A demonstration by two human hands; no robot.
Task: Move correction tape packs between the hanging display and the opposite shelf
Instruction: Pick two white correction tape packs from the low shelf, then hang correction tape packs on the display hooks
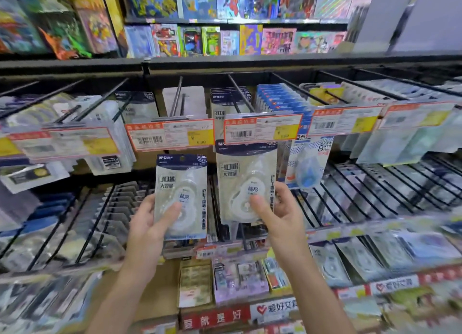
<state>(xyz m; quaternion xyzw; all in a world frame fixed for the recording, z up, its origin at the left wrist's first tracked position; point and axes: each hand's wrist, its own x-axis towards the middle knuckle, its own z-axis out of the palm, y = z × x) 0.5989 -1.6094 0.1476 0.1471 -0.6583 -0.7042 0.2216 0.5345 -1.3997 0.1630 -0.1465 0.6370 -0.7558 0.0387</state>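
Note:
My left hand [150, 223] grips a correction tape pack [181, 183] with a dark header, held upright in front of the hanging display. The thumb lies on the pack's clear blister. My right hand [277, 213] pinches the lower part of a second, same-looking pack [246, 176]. The top of that pack is hidden behind a price tag [261, 128], so whether it hangs on the peg [241, 93] cannot be told. More of these packs [225, 101] hang further back on the same peg.
Black pegs with price tags run left and right across the hanging display. Blue packs [280, 101] hang on the neighbouring peg at right. A mostly bare peg [176, 96] stands above my left hand. Lower rows hold several blister packs; toy boxes [225, 41] fill the top shelf.

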